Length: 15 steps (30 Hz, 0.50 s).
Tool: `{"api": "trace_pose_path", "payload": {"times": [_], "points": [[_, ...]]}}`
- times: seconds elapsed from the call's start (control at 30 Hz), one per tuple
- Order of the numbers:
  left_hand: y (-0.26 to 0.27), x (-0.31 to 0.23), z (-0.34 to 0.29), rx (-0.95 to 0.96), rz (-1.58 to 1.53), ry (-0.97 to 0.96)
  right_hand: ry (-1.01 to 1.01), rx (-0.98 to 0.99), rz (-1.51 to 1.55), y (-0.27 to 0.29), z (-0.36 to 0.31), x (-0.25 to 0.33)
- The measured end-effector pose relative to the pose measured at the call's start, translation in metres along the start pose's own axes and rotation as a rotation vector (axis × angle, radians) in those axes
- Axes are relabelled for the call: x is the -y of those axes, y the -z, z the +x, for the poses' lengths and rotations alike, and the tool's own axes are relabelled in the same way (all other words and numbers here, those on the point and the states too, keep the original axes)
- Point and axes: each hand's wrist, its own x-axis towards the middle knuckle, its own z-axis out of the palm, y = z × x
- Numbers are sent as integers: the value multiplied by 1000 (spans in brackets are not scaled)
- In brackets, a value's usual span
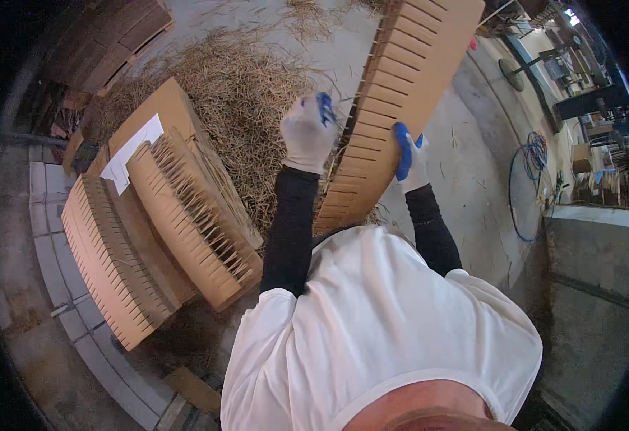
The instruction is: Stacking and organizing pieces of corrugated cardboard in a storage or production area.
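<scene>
While the right hand grips the seemingly mostly cleared upper-centre box, the left hand curls closed; strips clog the centre-left carton.

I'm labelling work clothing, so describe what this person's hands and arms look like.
The left hand and right hand wear off-white gloves with blue on the fingers. Plain black sleeves run from wrist toward the loose white top.

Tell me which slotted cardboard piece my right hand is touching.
The long piece at upper centre, against your right hand; the other slotted cardboard sits left, untouched.
</scene>
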Motion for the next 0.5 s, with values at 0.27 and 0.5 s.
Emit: {"api": "trace_pose_path", "payload": {"times": [0.27, 0.5], "points": [[7, 20, -18, -93, -1061, 735, -7, -116, 172, -7, 6, 21], [-15, 0, -3, 328, -973, 460, -32, -17, 90, -1, 9, 22]]}}
